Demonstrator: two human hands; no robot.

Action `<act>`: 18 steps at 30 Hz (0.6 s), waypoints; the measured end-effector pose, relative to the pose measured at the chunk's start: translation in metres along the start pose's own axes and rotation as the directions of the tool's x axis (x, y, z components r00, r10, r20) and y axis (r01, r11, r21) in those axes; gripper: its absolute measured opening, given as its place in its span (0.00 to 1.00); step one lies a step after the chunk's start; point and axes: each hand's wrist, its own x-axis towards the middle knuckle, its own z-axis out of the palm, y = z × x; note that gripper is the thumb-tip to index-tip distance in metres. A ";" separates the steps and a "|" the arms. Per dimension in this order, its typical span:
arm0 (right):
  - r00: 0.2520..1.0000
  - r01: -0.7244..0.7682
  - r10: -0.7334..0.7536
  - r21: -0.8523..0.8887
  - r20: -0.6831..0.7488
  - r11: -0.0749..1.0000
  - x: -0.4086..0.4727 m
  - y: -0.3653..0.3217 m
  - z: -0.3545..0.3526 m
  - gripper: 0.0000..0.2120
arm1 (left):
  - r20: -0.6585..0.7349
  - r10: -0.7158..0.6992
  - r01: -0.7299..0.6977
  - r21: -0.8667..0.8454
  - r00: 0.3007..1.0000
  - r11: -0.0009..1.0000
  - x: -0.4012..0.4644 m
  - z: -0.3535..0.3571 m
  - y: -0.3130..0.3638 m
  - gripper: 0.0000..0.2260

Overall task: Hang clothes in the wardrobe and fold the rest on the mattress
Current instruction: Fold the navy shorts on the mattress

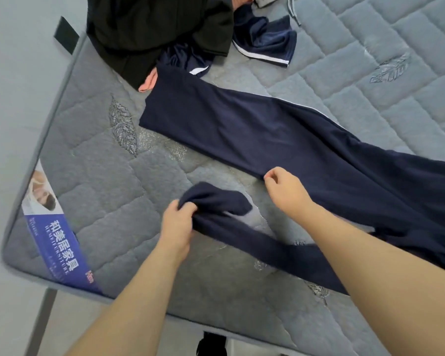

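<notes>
A pair of navy trousers (254, 129) with a thin white side stripe lies spread across the grey quilted mattress (100, 170). One leg stretches flat toward the upper left. My left hand (176, 222) grips the bunched end of the other leg, lifted slightly off the mattress. My right hand (285, 188) pinches the near edge of the flat leg with curled fingers. Both forearms reach in from the bottom of the view.
A black garment (152, 29) is heaped at the top with a bit of pink cloth (149, 82) under it. Navy shorts (265, 39) with white trim lie beside it. A blue label (59, 242) sits at the mattress corner. The floor shows left and below.
</notes>
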 end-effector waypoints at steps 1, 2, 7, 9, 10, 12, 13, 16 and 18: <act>0.999 0.039 -0.039 -0.096 -0.005 0.995 -0.009 0.006 0.006 0.09 | -0.241 0.038 -0.093 -0.220 0.970 0.971 0.002 -0.010 0.010 0.05; 0.996 0.078 -0.082 -0.192 -0.016 0.978 -0.017 0.010 0.012 0.11 | -0.430 -0.007 -0.169 -0.369 0.903 0.914 0.006 -0.022 0.020 0.08; 0.922 0.195 -0.326 -0.479 -0.207 0.856 -0.048 0.042 0.024 0.23 | -0.171 -0.307 0.138 -0.624 0.936 0.769 0.001 -0.038 0.022 0.22; 0.921 0.181 -0.333 -0.535 -0.202 0.825 -0.065 0.072 0.013 0.29 | -0.068 -0.334 0.249 -0.530 0.940 0.811 -0.009 -0.021 0.008 0.18; 0.939 0.155 -0.297 -0.555 -0.175 0.817 -0.075 0.091 0.006 0.32 | -0.082 -0.332 0.252 -0.489 0.940 0.835 -0.012 -0.014 0.006 0.18; 0.982 0.052 -0.150 -0.597 -0.115 0.800 -0.097 0.132 -0.008 0.39 | -0.184 -0.251 0.135 -0.484 0.950 0.864 -0.006 -0.010 0.009 0.19; 0.993 -0.019 -0.056 -0.622 -0.101 0.783 -0.109 0.152 -0.015 0.42 | -0.277 -0.212 0.039 -0.522 0.937 0.852 -0.004 -0.011 0.018 0.20; 0.964 -0.263 0.224 -0.620 -0.141 0.739 -0.139 0.198 -0.031 0.48 | -0.470 -0.280 -0.015 -0.531 0.837 0.847 0.002 -0.014 0.030 0.23; 0.901 -0.416 0.395 -0.614 -0.179 0.671 -0.154 0.221 -0.046 0.47 | -0.199 -0.335 0.161 -0.589 0.921 0.792 -0.016 0.018 0.020 0.18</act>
